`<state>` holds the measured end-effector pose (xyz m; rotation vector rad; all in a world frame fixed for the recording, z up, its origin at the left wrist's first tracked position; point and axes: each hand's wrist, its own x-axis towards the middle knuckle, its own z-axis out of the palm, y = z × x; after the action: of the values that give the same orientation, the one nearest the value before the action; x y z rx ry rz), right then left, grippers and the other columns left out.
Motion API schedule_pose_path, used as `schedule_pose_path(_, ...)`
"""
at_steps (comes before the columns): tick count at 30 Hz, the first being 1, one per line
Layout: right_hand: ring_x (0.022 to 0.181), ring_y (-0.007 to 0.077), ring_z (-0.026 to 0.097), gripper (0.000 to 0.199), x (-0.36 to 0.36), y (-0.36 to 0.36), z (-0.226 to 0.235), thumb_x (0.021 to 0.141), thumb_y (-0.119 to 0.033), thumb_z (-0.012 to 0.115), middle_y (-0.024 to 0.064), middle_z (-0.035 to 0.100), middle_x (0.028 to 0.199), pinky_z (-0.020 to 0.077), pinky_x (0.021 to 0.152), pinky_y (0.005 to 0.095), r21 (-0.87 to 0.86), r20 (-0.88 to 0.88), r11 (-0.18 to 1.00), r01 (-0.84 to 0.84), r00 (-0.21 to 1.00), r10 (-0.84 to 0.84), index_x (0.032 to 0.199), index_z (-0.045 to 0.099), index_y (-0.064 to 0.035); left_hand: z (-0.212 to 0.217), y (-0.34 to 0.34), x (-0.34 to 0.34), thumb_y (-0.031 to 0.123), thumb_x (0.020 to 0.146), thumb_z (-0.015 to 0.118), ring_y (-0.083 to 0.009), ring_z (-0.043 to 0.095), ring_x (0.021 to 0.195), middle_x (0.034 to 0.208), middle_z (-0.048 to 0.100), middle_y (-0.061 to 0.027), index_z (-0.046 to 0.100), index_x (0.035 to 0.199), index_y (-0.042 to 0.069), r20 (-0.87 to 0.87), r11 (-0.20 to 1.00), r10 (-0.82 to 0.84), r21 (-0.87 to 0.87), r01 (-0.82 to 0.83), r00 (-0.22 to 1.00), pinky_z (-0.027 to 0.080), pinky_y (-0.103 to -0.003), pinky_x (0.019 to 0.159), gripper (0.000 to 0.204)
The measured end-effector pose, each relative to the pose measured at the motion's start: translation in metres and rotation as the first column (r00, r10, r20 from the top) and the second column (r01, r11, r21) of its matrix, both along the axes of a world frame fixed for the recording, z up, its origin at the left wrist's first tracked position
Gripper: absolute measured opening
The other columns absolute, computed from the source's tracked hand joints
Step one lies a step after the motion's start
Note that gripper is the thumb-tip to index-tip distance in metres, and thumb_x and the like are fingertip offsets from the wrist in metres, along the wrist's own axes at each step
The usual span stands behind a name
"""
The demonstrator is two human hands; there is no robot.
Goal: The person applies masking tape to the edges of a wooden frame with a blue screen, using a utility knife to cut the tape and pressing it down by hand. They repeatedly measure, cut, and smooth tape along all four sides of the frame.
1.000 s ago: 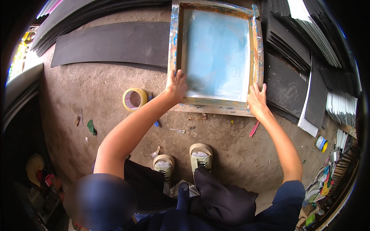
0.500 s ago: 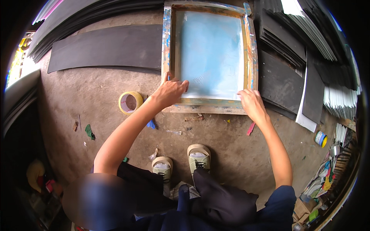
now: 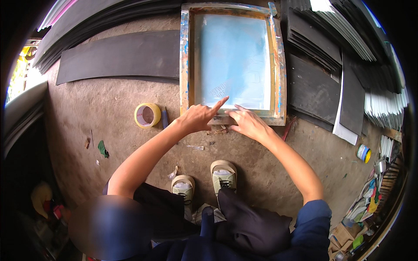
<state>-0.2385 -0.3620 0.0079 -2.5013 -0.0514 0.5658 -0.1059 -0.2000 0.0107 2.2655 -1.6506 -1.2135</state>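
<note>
Left hand [image 3: 197, 118], right hand [image 3: 249, 125] partly hide screen frame [image 3: 279, 69]; contact unclear.

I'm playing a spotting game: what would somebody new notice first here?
Probably the big blue framed screen at the top middle, with the left hand and right hand at its near edge. Then the yellow tape roll on the floor to its left, and dark sheets stacked upper right.
</note>
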Motion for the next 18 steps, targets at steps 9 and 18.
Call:
schedule_pose_path(9, 0.115, 0.0346, 0.047, 0.044, -0.066, -0.081, 0.011, 0.069, -0.005, 0.070, 0.0189, 0.061, 0.103, 0.0351, 0.103, 0.0408, -0.222, 0.010, 0.974, 0.048, 0.999, -0.047, 0.110, 0.054, 0.0034, -0.002, 0.038, -0.007, 0.017, 0.073, 0.070, -0.0164, 0.052, 0.050, 0.052, 0.047, 0.0011, 0.003, 0.142, 0.005, 0.448, 0.967, -0.086, -0.177, 0.183, 0.890, 0.042, -0.044, 0.085, 0.097)
schedule_pose_path(18, 0.109, 0.0331, 0.053, 0.043, -0.088, -0.089, -0.006, 0.066, -0.002, 0.070, 0.0160, 0.062, 0.100, 0.0413, 0.099, 0.0392, -0.223, 0.329, 0.973, 0.059, 0.944, 0.018, 0.106, 0.054, 0.0019, -0.001, 0.060, -0.005, 0.013, 0.076, 0.067, -0.0169, 0.059, 0.067, 0.075, 0.063, -0.0013, 0.012, 0.142, 0.015, 0.489, 0.955, -0.026, -0.246, 0.166, 0.872, 0.029, -0.044, 0.097, 0.087)
